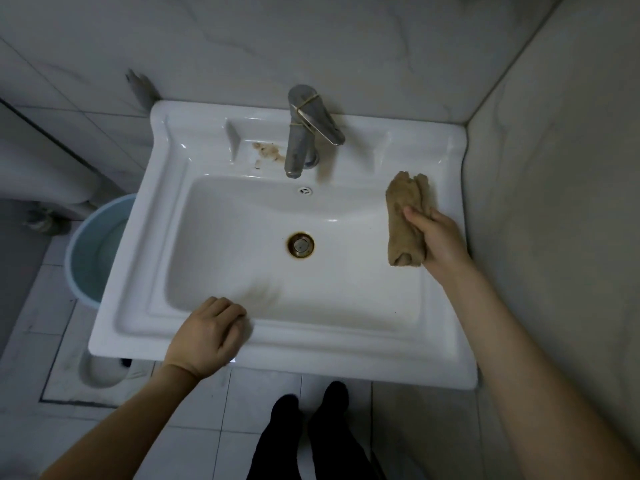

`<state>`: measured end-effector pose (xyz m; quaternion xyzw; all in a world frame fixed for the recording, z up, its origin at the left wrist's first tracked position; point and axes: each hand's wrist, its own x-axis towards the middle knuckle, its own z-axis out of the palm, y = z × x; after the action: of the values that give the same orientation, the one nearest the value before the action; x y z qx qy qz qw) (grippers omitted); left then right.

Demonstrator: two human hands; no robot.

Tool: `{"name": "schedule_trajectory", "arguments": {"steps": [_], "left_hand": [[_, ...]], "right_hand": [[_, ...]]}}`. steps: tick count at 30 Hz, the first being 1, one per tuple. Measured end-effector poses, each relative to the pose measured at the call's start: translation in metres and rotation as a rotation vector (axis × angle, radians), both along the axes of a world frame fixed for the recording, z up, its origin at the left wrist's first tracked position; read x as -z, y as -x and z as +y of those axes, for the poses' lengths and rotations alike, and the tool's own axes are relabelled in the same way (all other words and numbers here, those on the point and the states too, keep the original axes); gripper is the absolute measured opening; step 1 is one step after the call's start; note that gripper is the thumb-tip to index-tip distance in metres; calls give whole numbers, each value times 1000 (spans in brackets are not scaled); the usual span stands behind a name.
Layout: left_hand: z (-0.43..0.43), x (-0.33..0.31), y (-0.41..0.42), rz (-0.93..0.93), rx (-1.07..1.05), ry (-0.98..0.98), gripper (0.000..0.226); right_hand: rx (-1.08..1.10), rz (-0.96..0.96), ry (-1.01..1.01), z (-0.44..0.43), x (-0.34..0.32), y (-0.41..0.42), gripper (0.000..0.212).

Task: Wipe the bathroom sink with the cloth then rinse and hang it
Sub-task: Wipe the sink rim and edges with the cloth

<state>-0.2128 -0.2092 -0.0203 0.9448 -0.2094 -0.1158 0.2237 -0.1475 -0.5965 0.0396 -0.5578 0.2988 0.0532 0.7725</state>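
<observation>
A: On the right ledge of the sink, your right hand is clamped round the bunched tan cloth, which lies on the porcelain.

B: And my left hand?

A: It rests on the front rim, fingers curled under. It seems to hold nothing, though the fingertips are hidden.

B: What else?

A: 1 brown stain sits left of the faucet, rust rings the drain, and 1 blue bucket stands on the floor left of the sink.
</observation>
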Motion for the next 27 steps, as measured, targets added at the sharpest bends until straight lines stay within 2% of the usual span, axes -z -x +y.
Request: {"name": "schedule_trajectory", "arguments": {"steps": [5, 8, 13, 16, 20, 24, 27], "left_hand": [[3, -1, 2, 16, -12, -30, 28], [2, -4, 1, 20, -15, -28, 25], [4, -10, -5, 95, -5, 38, 33], [12, -19, -15, 160, 27, 123, 43], [42, -31, -51, 93, 64, 188, 39], [76, -37, -106, -18, 53, 237, 35], [94, -41, -147, -97, 5, 238, 34]], "right_hand": [[18, 106, -87, 49, 14, 33, 28], [-3, 188, -130, 85, 20, 56, 23], [10, 244, -156, 144, 14, 73, 22], [34, 239, -150, 180, 8, 67, 13], [79, 207, -96, 222, 4, 45, 10], [127, 160, -99, 251, 7, 14, 21], [167, 121, -34, 262, 10, -12, 21]]}}
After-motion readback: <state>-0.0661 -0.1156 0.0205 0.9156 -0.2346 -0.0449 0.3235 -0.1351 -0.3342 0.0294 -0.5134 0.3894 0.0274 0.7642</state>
